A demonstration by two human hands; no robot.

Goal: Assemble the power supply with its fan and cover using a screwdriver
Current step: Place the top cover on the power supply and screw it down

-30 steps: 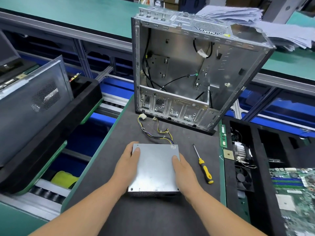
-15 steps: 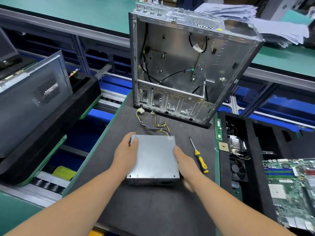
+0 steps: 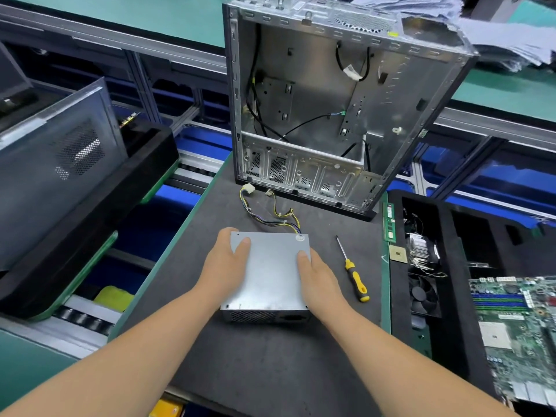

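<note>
Head camera view: my left hand (image 3: 224, 266) and right hand (image 3: 320, 276) grasp the sides of the power supply (image 3: 267, 273) lying on the dark mat (image 3: 270, 365), apparently flat, screwdriver (image 3: 353, 273) just beside it.

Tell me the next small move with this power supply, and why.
Probably lift the power supply toward the open case: the left hand and right hand grip its sides, it lies on the mat, and the screwdriver lies untouched.
</note>
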